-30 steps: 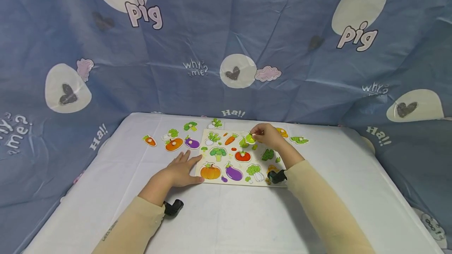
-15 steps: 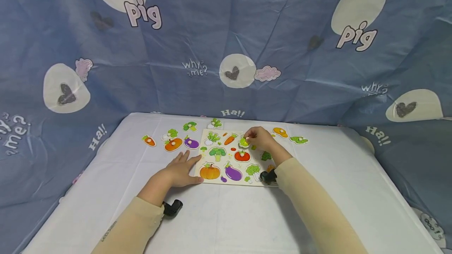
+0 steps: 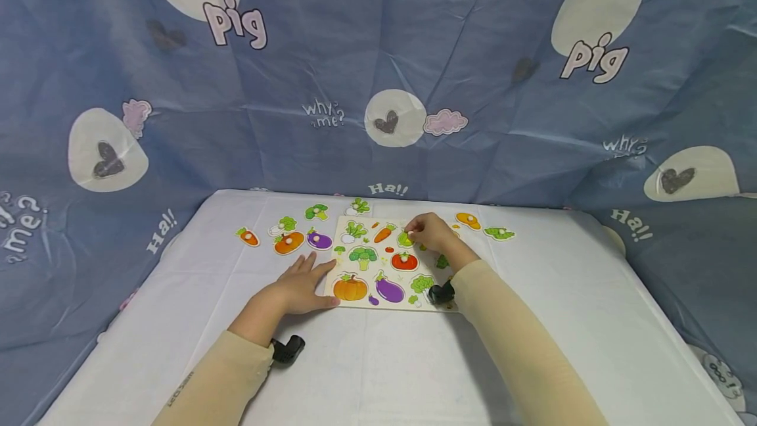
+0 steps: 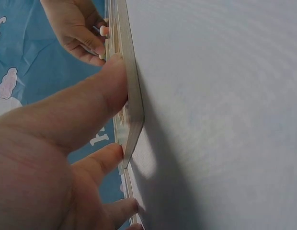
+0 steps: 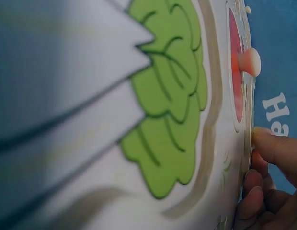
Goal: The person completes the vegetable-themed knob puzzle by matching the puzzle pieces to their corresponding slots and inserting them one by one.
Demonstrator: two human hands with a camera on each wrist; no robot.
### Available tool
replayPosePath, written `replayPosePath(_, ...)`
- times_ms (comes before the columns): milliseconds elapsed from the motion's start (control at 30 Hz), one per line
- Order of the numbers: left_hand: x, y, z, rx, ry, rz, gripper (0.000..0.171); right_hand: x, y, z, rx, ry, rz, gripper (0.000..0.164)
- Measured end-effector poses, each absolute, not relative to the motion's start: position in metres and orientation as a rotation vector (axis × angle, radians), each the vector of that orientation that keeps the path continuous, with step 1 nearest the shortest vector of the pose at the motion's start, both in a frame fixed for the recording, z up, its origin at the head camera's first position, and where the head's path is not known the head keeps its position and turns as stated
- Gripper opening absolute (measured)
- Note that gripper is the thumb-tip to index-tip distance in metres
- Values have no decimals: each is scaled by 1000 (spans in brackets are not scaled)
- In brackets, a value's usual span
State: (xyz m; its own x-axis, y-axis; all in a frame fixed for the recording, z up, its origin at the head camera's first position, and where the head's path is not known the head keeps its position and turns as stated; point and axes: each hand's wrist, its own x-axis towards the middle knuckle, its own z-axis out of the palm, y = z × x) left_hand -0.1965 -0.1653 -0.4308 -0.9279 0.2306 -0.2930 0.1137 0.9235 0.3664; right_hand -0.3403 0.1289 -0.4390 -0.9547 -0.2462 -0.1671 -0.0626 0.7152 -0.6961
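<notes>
A vegetable puzzle board point(image 3: 367, 304) lies flat on the white table. My left hand point(image 3: 300, 286) rests at its left edge, fingers spread, with the thumb at the front-left corner. At the board's upper part, my right hand point(image 3: 434, 233) pinches a green vegetable puzzle piece point(image 3: 405, 240), its pale knob at the fingertips. The piece is over a green picture on the board; the fingers partly hide it, so how it sits is unclear. A red tomato piece point(image 3: 405, 261) with a knob sits in the board, also visible as the knobbed piece point(image 5: 237, 72) in the right wrist view.
Left of the board lie loose carrot point(image 3: 248, 236), pumpkin point(image 3: 288, 242) and eggplant point(image 3: 319, 240) pieces, among others. A broccoli piece point(image 3: 317, 212) lies behind them. An orange-yellow piece point(image 3: 468, 220) and a green pea-pod-like piece point(image 3: 499, 234) are at the back right. A blue patterned cloth point(image 3: 331, 163) hangs behind.
My right hand has moved left and slightly down with the green vegetable piece, from above and right of its present spot. The left hand stays in place at the board's edge.
</notes>
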Motion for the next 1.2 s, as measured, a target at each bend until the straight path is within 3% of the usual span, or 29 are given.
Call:
replayPosePath(733, -197, -164, -429, 270, 2747, 498, 86, -340, 131, -435, -189, 2661, -1126, 11)
replayPosePath(1200, -196, -164, -431, 244, 2751, 496, 86, -324, 167, -397, -249, 2667, -1211, 26)
